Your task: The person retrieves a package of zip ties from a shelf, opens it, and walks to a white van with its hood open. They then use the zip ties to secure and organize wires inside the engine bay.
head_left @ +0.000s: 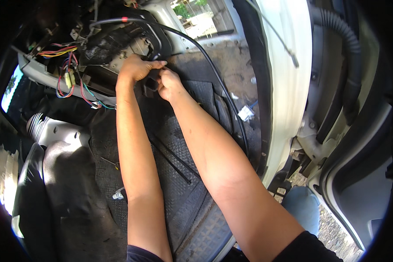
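Both my arms reach forward into the footwell of a vehicle, under an opened-up dashboard. My left hand (136, 69) is bent at the wrist beside the bare metal and dark parts there, its thumb stretched toward the right hand. Its other fingers are mostly out of sight. Close beside it, my right hand (169, 84) has its fingers curled in a pinch, the fingertips near the left thumb. Whatever the two hands grip is too small or hidden to name. A dark boxy part (150, 84) sits just below and between them.
A black cable (205, 49) with a red band arches over the hands and down the right side. Loose coloured wires (67, 54) with connectors hang at the left. A textured floor mat (179, 209), a white connector (246, 113), a seat (70, 187) and the open door (358, 187) surround my arms.
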The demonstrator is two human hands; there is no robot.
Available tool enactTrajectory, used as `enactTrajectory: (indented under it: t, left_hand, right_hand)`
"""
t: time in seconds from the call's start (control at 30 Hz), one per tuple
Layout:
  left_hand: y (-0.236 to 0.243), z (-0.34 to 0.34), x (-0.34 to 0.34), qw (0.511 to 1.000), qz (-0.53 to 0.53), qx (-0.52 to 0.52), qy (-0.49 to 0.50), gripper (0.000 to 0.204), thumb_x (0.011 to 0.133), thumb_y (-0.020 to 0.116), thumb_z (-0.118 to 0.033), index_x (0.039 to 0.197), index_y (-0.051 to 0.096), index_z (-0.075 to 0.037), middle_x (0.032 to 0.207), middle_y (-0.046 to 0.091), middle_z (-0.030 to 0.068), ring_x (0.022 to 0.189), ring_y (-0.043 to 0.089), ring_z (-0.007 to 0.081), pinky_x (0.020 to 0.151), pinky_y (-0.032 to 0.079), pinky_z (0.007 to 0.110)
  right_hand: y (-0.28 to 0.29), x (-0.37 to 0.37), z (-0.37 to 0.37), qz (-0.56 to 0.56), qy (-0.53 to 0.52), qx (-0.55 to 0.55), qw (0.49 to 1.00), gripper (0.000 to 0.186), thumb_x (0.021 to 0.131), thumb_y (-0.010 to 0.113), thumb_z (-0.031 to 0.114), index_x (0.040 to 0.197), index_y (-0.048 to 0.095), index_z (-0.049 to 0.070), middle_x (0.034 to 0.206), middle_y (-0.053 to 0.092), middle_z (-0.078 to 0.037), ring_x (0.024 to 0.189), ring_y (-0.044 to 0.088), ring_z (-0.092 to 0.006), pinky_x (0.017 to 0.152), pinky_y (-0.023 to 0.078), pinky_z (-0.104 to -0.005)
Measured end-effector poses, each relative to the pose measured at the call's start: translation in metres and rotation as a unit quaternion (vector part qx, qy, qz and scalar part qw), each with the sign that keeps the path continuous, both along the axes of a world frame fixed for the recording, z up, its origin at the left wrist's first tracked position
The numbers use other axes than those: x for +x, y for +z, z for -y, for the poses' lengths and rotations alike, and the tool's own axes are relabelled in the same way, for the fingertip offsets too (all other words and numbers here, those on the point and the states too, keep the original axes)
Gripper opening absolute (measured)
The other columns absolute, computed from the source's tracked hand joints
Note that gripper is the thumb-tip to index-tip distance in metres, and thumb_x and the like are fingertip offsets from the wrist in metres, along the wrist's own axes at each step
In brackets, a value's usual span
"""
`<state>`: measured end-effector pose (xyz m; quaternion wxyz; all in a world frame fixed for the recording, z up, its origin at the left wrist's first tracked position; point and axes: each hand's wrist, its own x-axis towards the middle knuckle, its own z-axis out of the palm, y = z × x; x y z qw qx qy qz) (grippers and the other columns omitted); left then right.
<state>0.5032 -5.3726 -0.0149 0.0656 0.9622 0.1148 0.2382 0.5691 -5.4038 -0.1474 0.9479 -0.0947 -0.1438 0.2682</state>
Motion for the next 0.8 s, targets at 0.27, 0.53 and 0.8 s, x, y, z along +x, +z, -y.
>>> enactTrajectory:
  t: [0.27, 0.53, 0.8]
  left_hand:
    - [-0.011, -0.005, 0.003, 0.96, 0.079, -0.265, -0.044, 0.065, 0.082, 0.08, -0.044, 0.104, 0.067, 0.016, 0.097, 0.071, 0.027, 0.087, 0.07, 0.0303, 0.081, 0.053, 0.041]
    - [-0.02, 0.005, 0.003, 0.934, 0.197, -0.277, 0.108, 0.041, 0.084, 0.059, -0.02, 0.109, 0.067, 0.012, 0.114, 0.066, 0.0321, 0.113, 0.065, 0.0405, 0.094, 0.05, 0.043]
    - [-0.033, 0.007, -0.001, 0.896, 0.265, -0.328, 0.142, 0.04, 0.084, 0.06, -0.027, 0.109, 0.073, 0.001, 0.112, 0.069, 0.027, 0.111, 0.066, 0.0397, 0.096, 0.049, 0.044]
  right_hand:
    - [0.001, -0.006, 0.011, 0.013, 0.011, 0.003, 1.0, 0.029, 0.101, 0.044, 0.005, 0.125, 0.06, 0.008, 0.109, 0.068, -0.007, 0.091, 0.067, -0.0175, 0.079, 0.056, -0.0334]
    - [0.002, -0.007, 0.015, 0.009, 0.013, -0.039, 0.999, 0.027, 0.097, 0.051, 0.005, 0.122, 0.062, 0.008, 0.11, 0.068, -0.007, 0.091, 0.066, -0.0182, 0.079, 0.055, -0.031]
    - [-0.005, 0.006, 0.004, 0.038, -0.001, -0.063, 0.997, 0.022, 0.099, 0.051, 0.009, 0.119, 0.062, 0.01, 0.11, 0.066, -0.007, 0.097, 0.063, -0.0193, 0.087, 0.054, -0.0349]
